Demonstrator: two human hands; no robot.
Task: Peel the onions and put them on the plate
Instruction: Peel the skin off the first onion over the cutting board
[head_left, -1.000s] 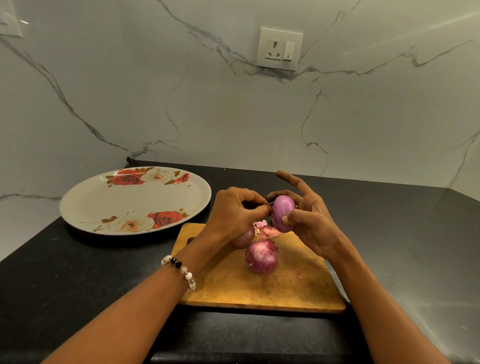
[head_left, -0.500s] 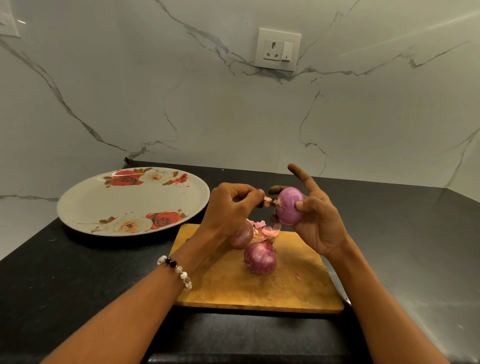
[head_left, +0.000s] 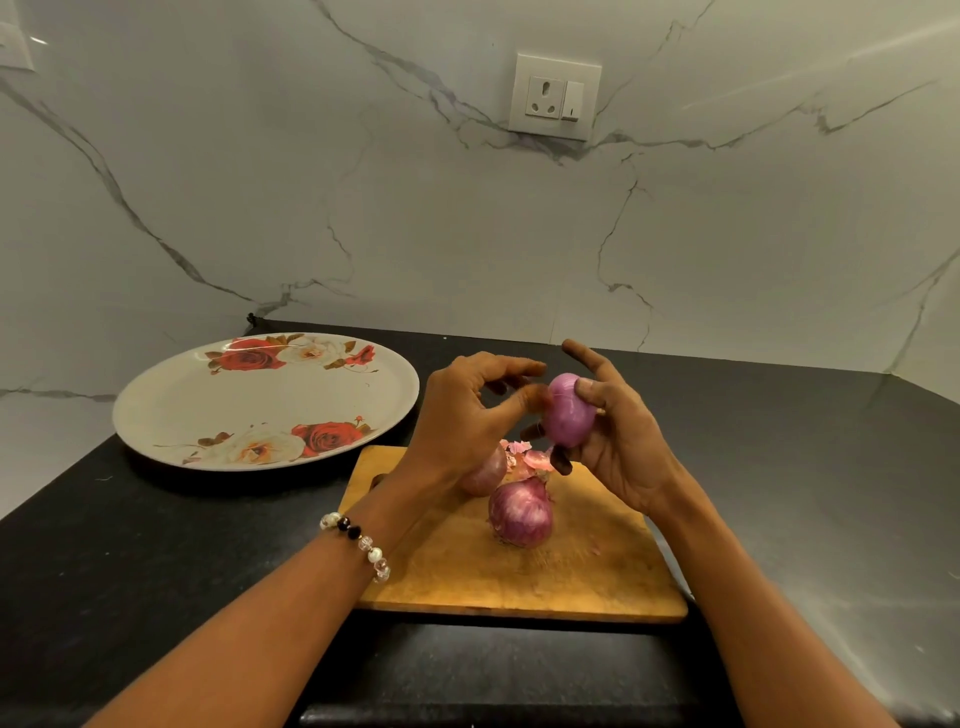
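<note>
While the right hand grasps a peeled onion at centre frame, thumb on its upper face and fingers curled beneath, the left hand reaches its thumb and fingertips to the onion's left end; whether they pinch a shred of skin cannot be told, owing to blur.

Item: peeled onion. Held above the board, clear of it. Surface glossy pale purple; judged light, firm, and slippery once bare. Best held round the middle with thumb opposing fingers, as now; any skin left is best picked at the pointed ends.

Item: unpeeled onion. Stands on the board, lower centre. Papery skin, judged dry and less slippery.

Item: third onion. On the board, partly hidden behind the left wrist; state of peel unclear.

Item: skins. Pink scraps on the board behind the onions.

Item: plate. Left of frame on the counter, floral rim, no onions on it yet. Placement judged the next step.
</note>
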